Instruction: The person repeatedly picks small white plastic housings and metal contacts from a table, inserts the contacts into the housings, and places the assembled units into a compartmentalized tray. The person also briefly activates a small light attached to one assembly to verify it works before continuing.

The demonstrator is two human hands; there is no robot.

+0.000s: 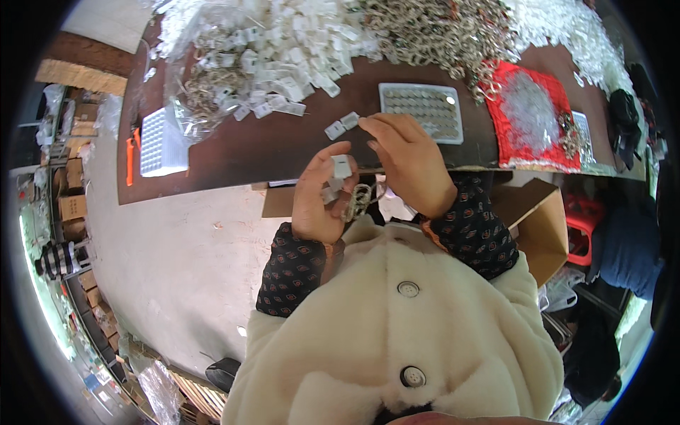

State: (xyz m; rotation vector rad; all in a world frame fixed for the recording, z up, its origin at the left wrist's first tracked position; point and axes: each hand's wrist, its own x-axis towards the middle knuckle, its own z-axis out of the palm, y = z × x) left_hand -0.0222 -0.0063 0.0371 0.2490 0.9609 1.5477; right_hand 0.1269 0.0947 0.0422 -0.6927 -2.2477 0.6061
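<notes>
Small white plastic tags (pixel 341 167) sit in my left hand (pixel 316 200), whose fingers curl around them. A bunch of silvery metal rings or clasps (pixel 360 201) hangs beside its palm; their exact kind is hard to make out. My right hand (pixel 414 163) reaches over the dark table edge, index finger stretched forward and thumb apart from it. That fingertip is at a pair of white plastic pieces (pixel 343 126) lying on the tabletop. Nothing shows between the right hand's fingers, though some of them are hidden under the hand.
On the brown table (pixel 234 156) are heaps of white plastic pieces (pixel 297 42) and metal clasps (pixel 439 32). A tray of round discs (pixel 425 106), a red bag (pixel 503 106), a white gridded block (pixel 163 145) and an orange-handled tool (pixel 130 159) lie there. A cardboard box (pixel 542 230) stands below, right.
</notes>
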